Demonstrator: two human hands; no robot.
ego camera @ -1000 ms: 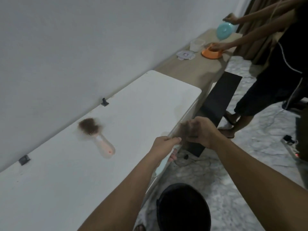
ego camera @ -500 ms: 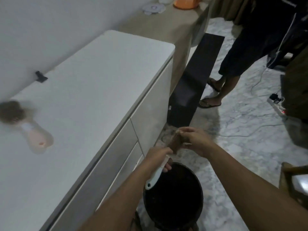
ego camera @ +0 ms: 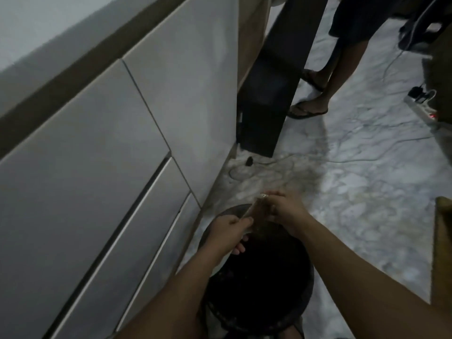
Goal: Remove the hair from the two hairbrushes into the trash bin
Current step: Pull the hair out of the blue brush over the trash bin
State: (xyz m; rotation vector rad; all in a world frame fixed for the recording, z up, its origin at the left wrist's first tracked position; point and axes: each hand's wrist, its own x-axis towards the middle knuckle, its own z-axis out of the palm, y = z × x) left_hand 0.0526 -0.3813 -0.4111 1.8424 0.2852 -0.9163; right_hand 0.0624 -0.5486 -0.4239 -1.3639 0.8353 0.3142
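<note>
Now over the bin (ego camera: pixel 303 311), not the desk: left hand (ego camera: pixel 228 227) grips the brush (ego camera: pixel 254 212), right hand (ego camera: pixel 285 209) pinches its hair. First brush only.

The hairbrush (ego camera: pixel 256 212), matted with brown hair, sits tilted between my hands, directly above the trash bin (ego camera: pixel 303 311). The bin is round, black and open, standing on the floor just beside the drawers.
</note>
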